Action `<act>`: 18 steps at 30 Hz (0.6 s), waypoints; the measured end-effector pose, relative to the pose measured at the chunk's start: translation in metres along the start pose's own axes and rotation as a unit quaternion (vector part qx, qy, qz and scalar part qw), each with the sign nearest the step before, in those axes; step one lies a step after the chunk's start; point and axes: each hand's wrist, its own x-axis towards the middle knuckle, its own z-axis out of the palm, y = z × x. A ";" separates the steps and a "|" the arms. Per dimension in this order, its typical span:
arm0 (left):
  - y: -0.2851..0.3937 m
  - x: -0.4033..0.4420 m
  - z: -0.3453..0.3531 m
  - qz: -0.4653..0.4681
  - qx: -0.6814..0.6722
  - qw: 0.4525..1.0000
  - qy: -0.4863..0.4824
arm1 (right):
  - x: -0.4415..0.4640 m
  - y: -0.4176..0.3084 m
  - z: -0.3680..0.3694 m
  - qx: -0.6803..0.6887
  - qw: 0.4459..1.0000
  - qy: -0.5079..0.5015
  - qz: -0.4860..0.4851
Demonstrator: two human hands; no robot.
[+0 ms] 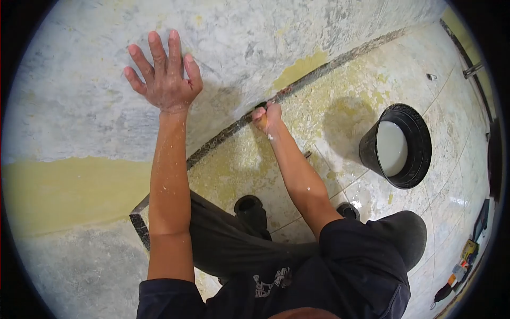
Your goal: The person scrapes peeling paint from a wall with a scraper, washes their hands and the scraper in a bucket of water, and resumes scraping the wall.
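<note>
My left hand point(167, 80) lies flat against the wall point(95, 106), fingers spread, holding nothing. The wall is mottled white and grey, with patches of yellow paint point(69, 186) on it. Low down, at the dark skirting strip point(223, 135), my right hand point(270, 117) is closed around a tool with a yellowish-orange handle point(261, 122). It looks like a scraper, but its working end is mostly hidden by the fingers and shadow. Yellow and white flakes point(366, 80) cover the floor by the strip.
A black bucket point(367, 151) with milky liquid point(392, 149) stands on the tiled floor to my right. Several tools and small items point(456, 276) lie along the far right edge. A small dark-edged piece point(431, 77) sits on the floor. My legs and boots are below.
</note>
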 end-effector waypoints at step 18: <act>0.004 0.001 0.002 -0.010 0.024 1.000 0.006 | -0.007 -0.006 -0.001 -0.001 0.998 -0.018 0.065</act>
